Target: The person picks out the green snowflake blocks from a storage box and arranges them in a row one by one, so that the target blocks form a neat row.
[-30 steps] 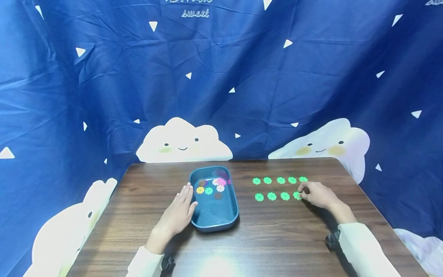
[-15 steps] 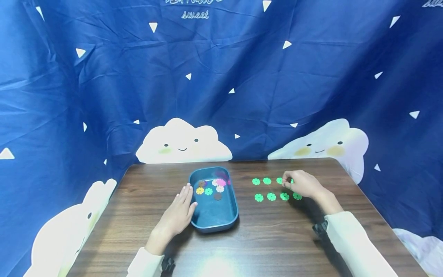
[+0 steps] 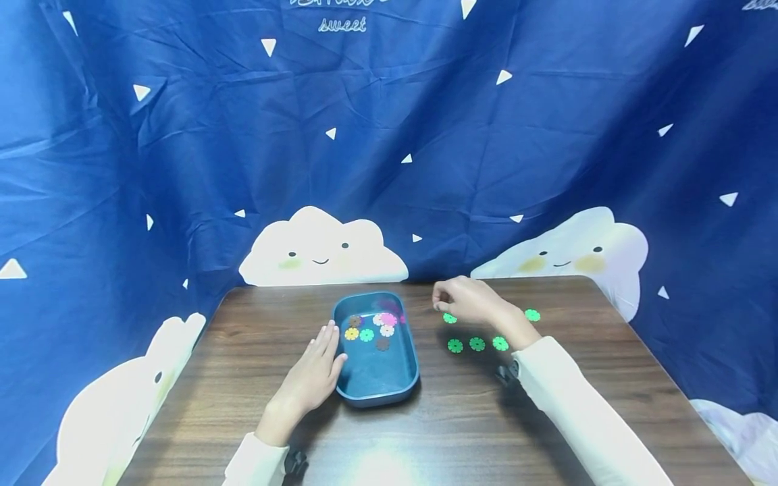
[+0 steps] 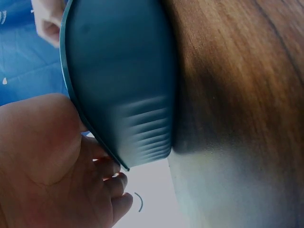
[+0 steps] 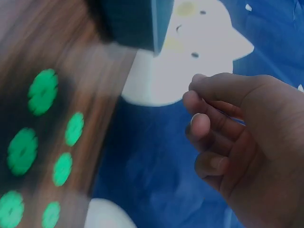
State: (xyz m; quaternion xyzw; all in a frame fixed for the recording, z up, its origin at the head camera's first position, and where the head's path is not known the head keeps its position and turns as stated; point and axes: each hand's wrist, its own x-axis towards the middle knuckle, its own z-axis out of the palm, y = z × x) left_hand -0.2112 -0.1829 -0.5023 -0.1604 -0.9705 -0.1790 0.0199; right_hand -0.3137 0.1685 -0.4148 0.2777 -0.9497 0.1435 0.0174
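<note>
A blue-green tray [image 3: 377,395] stands left of the table's middle, with several flower-shaped discs inside: yellow [image 3: 352,333], green [image 3: 367,335], brown, white and pink [image 3: 387,319]. My left hand [image 3: 311,374] rests along the tray's left rim, fingers straight; in the left wrist view the fingertips lie right at that rim. Off the tray's far right corner my right hand [image 3: 468,298] hovers over the table, fingers loosely curled. Nothing shows between its fingertips [image 5: 194,102] in the right wrist view. Green flower discs [image 3: 477,344] lie in two rows below it, some hidden by hand and sleeve.
The dark wooden table [image 3: 474,425] ends at a rounded back edge, with a blue curtain [image 3: 389,135] printed with white clouds hanging behind. A green disc [image 3: 532,315] lies at the far row's right end. Black wrist devices are on both arms.
My right hand has moved left from the right end of the green discs to their far left end, near the tray. My left hand and the tray have stayed put.
</note>
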